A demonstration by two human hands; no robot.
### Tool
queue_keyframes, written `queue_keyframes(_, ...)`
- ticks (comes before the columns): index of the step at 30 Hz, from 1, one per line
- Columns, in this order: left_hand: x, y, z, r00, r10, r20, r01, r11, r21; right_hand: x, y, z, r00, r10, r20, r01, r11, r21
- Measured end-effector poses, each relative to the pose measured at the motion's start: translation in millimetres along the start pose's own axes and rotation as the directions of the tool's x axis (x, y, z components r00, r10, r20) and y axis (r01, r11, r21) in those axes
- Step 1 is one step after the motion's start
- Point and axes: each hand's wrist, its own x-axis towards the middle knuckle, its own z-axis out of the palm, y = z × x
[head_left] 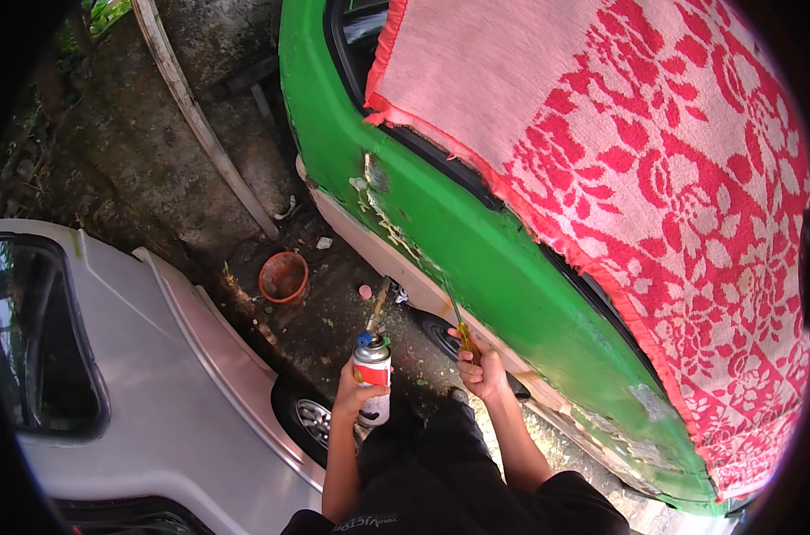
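Observation:
My left hand (356, 393) is closed round a gas torch (374, 355), a white and red canister with a blue knob and a long nozzle directed away from me. Whether a flame burns cannot be made out. In my right hand (485, 373) is a screwdriver (467, 341) with a yellow handle. Its thin shaft reaches up to the lower side of a green car (503, 272); I cannot tell whether the tip touches the panel. Cracked, lifted paint (380, 209) and pale patches run along that car's lower body, beyond the tip.
A pink and red floral blanket (637, 178) covers the green car's roof and windows. To the left stands a silver car (168, 374), with a narrow gap between the two. A terracotta pot (283, 277) and scattered paint flakes lie on the dark ground. Farther off, a long pale strip (200, 120) leans.

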Motion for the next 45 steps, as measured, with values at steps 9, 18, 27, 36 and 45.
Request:
queue_keyframes(9, 2.3, -19.2, 7.9, 0.992, -0.061, 0.114, 0.063, 0.998, -0.014, 4.4, -5.0, 6.3, 0.997, -0.069, -0.047, 0.060, 0.984, -0.170)
queue_keyframes(18, 19.8, -21.2, 8.0, 0.990, -0.048, 0.132, 0.044, 0.998, 0.037, 13.4, -23.5, 17.5, 0.998, -0.018, -0.065, 0.010, 0.992, -0.125)
queue_keyframes(27, 20.3, -19.7, 8.7, 0.993, -0.026, 0.112, 0.019, 0.998, 0.065, 22.8, -21.0, 22.2, 0.995, -0.070, -0.071, 0.059, 0.986, -0.154)
queue_keyframes(36, 16.0, -13.0, 1.2, 0.990, -0.061, 0.124, 0.058, 0.998, 0.027, 30.3, -12.9, 1.0, 1.000, -0.014, -0.003, 0.014, 0.997, -0.081)
queue_keyframes(45, -2.9, -2.4, -27.4, 0.999, -0.034, -0.023, 0.035, 0.997, 0.063, 24.9, -9.4, -2.0, 0.997, -0.079, -0.008, 0.076, 0.984, -0.162)
